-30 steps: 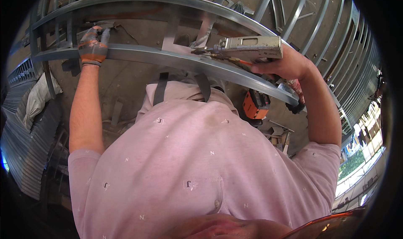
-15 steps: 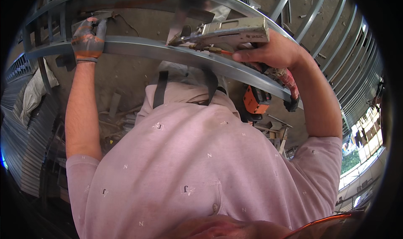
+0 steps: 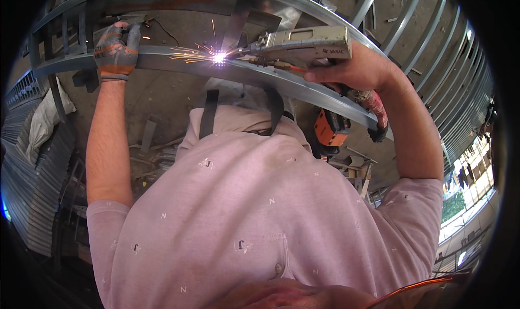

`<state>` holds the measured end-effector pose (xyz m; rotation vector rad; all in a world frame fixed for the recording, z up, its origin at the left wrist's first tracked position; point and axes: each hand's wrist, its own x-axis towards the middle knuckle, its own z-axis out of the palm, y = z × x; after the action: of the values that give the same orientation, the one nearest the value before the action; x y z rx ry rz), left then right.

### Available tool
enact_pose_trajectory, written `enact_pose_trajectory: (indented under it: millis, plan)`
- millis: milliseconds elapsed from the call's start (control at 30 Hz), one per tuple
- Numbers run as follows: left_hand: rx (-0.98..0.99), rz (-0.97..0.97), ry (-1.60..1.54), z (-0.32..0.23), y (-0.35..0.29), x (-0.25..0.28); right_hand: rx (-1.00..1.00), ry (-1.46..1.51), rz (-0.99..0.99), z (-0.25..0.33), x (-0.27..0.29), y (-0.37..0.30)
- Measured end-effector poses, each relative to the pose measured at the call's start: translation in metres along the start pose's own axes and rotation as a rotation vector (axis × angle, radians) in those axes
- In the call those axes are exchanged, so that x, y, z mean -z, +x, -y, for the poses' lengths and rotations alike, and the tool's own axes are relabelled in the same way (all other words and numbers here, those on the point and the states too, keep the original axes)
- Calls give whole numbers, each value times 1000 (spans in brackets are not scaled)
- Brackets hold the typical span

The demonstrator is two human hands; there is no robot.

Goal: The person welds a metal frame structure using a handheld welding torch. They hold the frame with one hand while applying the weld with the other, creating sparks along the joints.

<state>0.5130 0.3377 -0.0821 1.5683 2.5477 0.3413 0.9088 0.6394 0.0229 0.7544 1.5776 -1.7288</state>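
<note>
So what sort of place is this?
Probably a metal fabrication workshop: the right hand holds what looks like a welding torch, sparks fly at a metal beam, and parallel metal bars curve away beyond.

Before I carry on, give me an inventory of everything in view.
Handheld torch: one, grey-beige, centre right
Sparks: one burst, white-violet and orange, at the torch tip
Near bar: one, silver, across the person's front
Other bars: many, silver, ahead and right
Wrapped piece: one, red, near bar's right end
Box: one, orange and black, below near bar
Sack: one, whitish, left
Ribbed sheets: count unclear, grey, far left
Scraps: several, brownish, lower right
Eyewear rim: one, orange, lower right
Trousers: one pair, beige, centre
Straps: two, black, over the trousers
Shirt: one, pink, centre
Left grip: one, gloved grey-orange, on the near bar
Right grip: one, bare, around the torch
</note>
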Motion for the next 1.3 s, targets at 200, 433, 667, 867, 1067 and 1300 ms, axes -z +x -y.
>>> enact_pose_trajectory:
  millis: [200,433,667,867,1067,1300]
  plan:
    - [-16,-34,-38,2,0,-2,26,-22,-14,-3,-2,1]
    - [23,8,-4,6,-1,-3,37,-52,-27,-2,-3,0]
    - [-1,17,13,8,0,-5,34,-52,-40,-2,-2,-1]
    - [-2,-28,19,3,1,-2,-39,-53,-22,6,-1,-6]
    - [-22,-41,8,8,0,-4,-58,-41,-18,7,-1,-8]
    - [-74,-71,50,6,1,-4,-32,-25,-19,2,0,-10]
